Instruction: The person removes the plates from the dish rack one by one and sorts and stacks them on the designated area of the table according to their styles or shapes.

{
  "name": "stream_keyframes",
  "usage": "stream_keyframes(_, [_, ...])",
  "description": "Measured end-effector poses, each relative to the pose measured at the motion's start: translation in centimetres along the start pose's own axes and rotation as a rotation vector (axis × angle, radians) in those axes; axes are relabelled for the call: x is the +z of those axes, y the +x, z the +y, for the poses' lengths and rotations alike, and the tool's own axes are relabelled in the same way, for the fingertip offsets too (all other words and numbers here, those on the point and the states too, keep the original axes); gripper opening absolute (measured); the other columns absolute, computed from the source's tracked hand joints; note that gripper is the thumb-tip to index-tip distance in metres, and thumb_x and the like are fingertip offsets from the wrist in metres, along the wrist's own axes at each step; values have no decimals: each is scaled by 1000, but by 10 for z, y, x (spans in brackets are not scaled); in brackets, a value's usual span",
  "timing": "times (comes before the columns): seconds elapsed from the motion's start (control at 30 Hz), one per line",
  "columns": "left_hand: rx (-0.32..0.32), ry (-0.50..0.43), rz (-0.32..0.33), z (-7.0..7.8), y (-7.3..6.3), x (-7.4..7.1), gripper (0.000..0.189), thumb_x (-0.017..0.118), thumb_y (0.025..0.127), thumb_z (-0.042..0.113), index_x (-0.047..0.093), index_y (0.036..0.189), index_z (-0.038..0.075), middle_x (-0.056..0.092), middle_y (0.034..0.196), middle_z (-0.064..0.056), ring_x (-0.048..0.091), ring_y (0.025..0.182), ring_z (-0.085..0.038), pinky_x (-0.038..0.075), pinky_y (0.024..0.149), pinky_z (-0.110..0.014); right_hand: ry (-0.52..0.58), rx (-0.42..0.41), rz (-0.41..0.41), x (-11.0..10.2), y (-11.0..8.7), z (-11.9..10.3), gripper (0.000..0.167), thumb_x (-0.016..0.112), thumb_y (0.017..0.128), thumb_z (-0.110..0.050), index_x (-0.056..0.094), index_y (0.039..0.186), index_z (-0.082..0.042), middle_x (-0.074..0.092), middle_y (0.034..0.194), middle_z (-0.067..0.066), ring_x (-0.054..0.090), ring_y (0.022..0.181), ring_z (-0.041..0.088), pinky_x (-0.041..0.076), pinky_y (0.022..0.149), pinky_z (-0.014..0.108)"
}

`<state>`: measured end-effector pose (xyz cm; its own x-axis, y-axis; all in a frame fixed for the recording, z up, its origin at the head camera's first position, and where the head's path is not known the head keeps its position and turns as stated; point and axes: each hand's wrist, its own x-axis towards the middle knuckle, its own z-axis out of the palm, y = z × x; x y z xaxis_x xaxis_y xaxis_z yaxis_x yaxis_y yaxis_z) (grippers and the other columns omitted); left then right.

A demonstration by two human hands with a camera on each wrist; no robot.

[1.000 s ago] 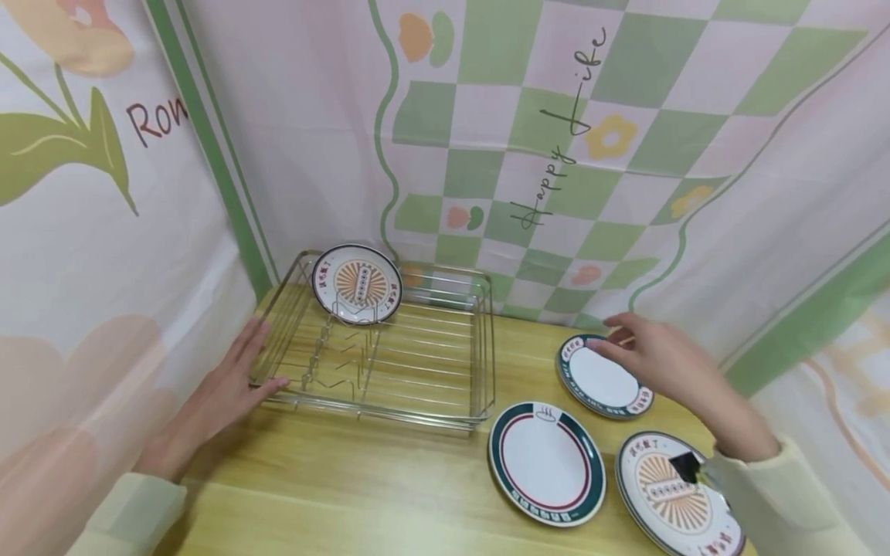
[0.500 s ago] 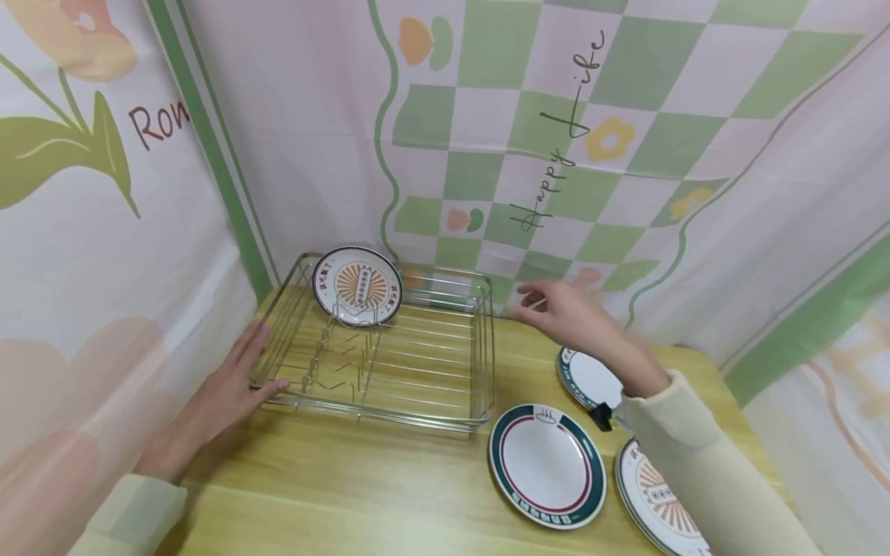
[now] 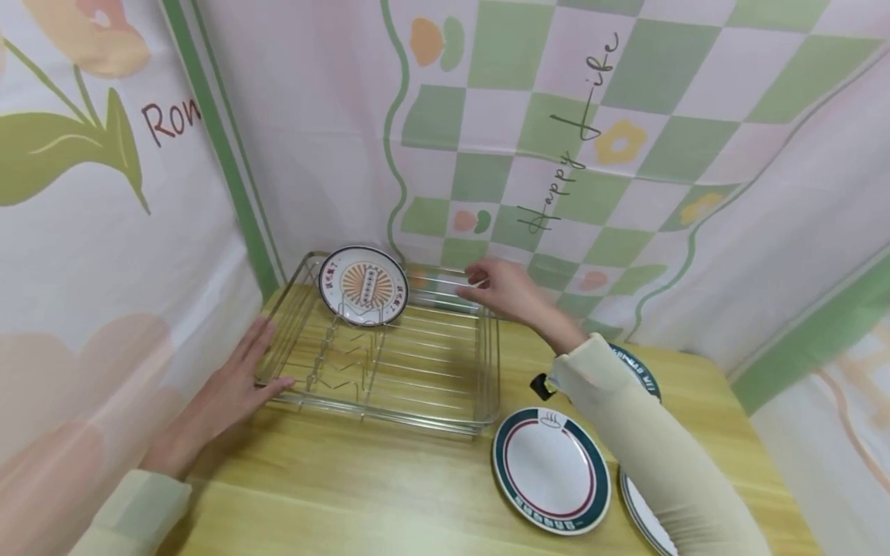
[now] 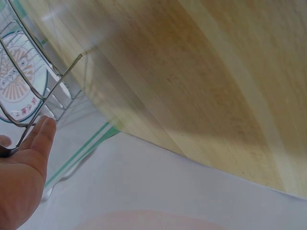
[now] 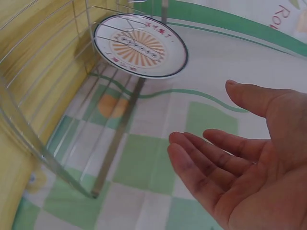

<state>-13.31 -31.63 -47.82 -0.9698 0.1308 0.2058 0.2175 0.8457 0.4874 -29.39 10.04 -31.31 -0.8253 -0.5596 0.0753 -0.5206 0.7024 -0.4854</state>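
Observation:
A wire dish rack [image 3: 399,418] stands on the wooden table, with one sunburst-patterned plate [image 3: 364,286] leaning upright at its back left. My left hand [image 3: 225,401] rests against the rack's front left corner, thumb along the front rail and straight fingers down the left side. In the left wrist view these fingers [image 4: 44,136] touch the rack's wires. My right hand [image 3: 511,289] hovers near the rack's back right corner, holding nothing. Its relaxed fingers and raised thumb stand apart in the right wrist view, facing the plate [image 5: 141,46].
Right of the rack lies a green-rimmed plate [image 3: 552,471]. Behind it, a smaller green-rimmed plate [image 3: 638,372] is partly hidden by my right sleeve [image 3: 647,440]. Stacked plates [image 3: 645,513] show at the front right beneath that sleeve. Patterned cloth [image 3: 473,174] hangs behind the table.
My right hand has moved left from over the small green-rimmed plates to the rack's back right corner, carrying nothing. My left hand stays against the rack.

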Motion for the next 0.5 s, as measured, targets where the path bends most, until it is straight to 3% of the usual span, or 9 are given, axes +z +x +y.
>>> stream_keyframes(0.5, [12, 7, 6, 1, 1, 0, 101, 65, 104, 49, -4, 171, 19, -12, 177, -8, 31, 147, -63, 48, 96, -79, -33, -11, -45, 54, 64, -5, 46, 72, 101, -26, 66, 134, 6, 73, 127, 22, 72, 118, 34, 60, 104, 44])
